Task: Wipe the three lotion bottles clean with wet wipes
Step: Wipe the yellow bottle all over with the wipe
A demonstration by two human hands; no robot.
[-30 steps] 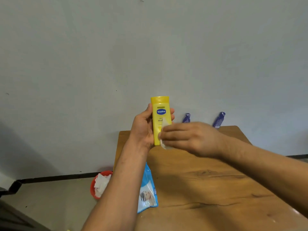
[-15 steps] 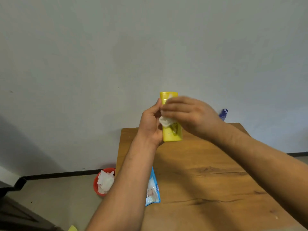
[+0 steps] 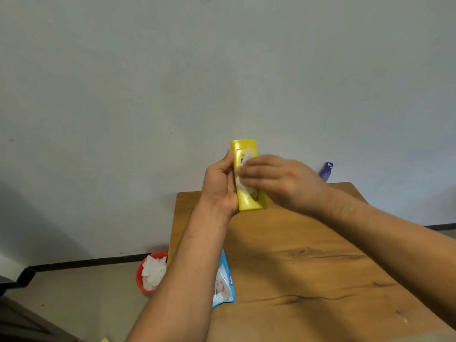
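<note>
My left hand (image 3: 218,183) grips a yellow lotion bottle (image 3: 249,202) upright above the far edge of the wooden table (image 3: 308,267). My right hand (image 3: 276,178) presses a white wet wipe (image 3: 243,180) against the bottle's front and covers most of its label. A blue lotion bottle (image 3: 325,170) stands at the back of the table by the wall, partly hidden behind my right wrist. Any third bottle is hidden from view.
A blue pack of wet wipes (image 3: 223,285) lies at the table's left edge, partly under my left forearm. On the floor to the left stands a red bin (image 3: 142,277) holding used white wipes. A grey wall rises right behind the table.
My right hand with the wipe went up the bottle's front from its lower part, then slid a little back down. The bottle stays in my left hand.
</note>
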